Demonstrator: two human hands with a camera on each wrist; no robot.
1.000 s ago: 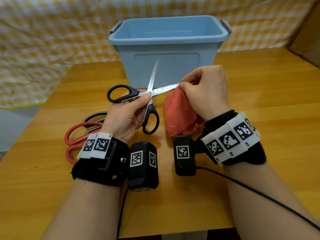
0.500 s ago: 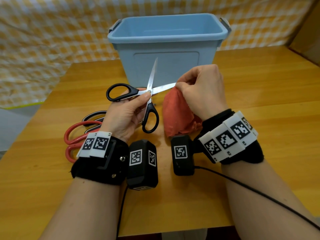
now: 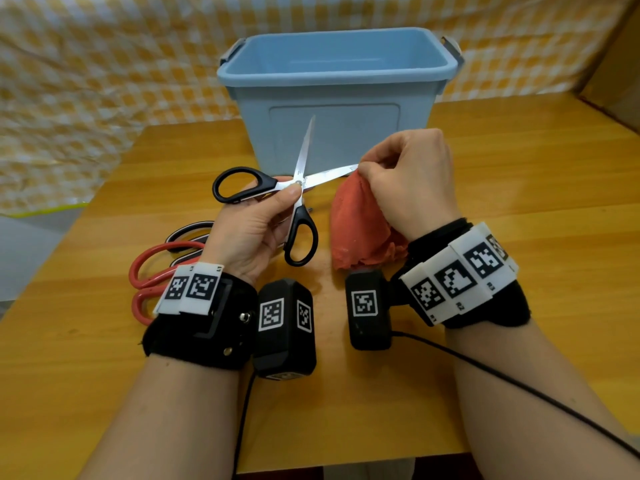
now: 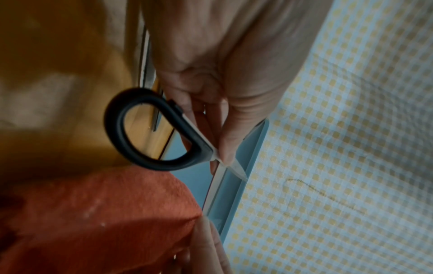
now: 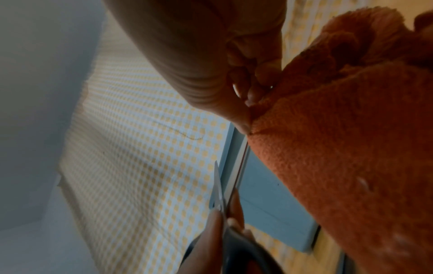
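Gripping the open black scissors (image 3: 299,181) in our left hand (image 3: 249,233), we pinch the red cloth (image 3: 356,230) on the 3 o'clock blade tip with our right hand (image 3: 412,181). Little has moved, so the wipe looks unfinished.

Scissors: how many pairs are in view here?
3. An open black-handled pair in the left hand; a red-handled pair on the table left of that wrist; a dark-handled pair just behind it, mostly hidden by the hand.

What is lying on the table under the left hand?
Red scissors and a dark-handled pair lie there; in the head view the left hand hides their blades.
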